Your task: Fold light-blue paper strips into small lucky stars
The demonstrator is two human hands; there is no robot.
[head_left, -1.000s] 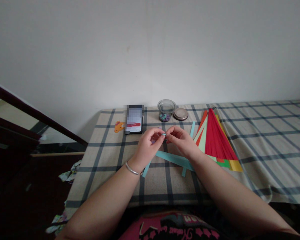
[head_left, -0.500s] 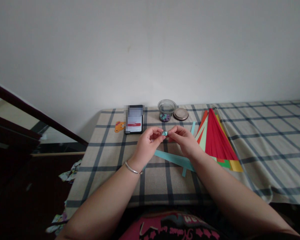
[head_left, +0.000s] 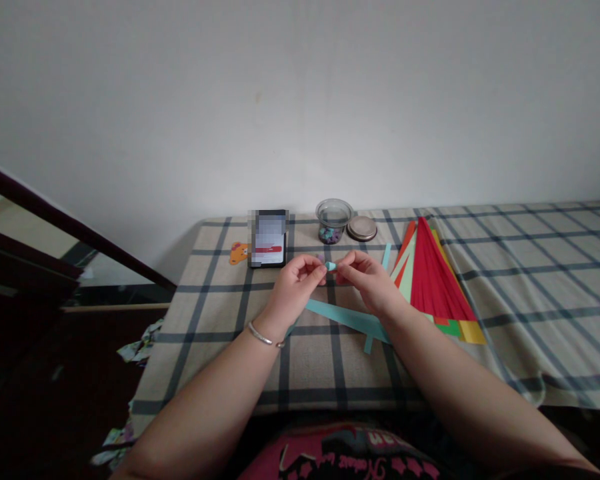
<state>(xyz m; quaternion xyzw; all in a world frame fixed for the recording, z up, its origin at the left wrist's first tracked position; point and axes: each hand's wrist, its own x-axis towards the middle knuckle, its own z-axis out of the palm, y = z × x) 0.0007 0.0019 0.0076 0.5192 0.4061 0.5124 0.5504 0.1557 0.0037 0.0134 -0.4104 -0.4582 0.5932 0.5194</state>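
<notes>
Between the fingertips of both hands is a small folded piece of light blue paper [head_left: 331, 266], raised over the table. My left hand [head_left: 299, 283] pinches its left side between thumb and fingers. From the right, my right hand [head_left: 364, 277] grips the other end, its fingers closed. The fingers partly cover the piece, so its exact shape is hard to make out. Below the hands, light blue paper strips [head_left: 343, 316] lie on the checked cloth, partly hidden by my right forearm.
Behind the hands stands a clear jar [head_left: 333, 217] with small coloured pieces inside, its round lid [head_left: 362, 228] beside it. A tablet-like device [head_left: 270, 240] rests by an orange bear cutout [head_left: 239, 253]. Red paper strips [head_left: 433, 280] fan out at right, before the wall [head_left: 300, 100].
The blue paper piece has turned slightly between my fingertips and shows a smoother face. My left wrist has shifted a little left; the things on the table have stayed put.
</notes>
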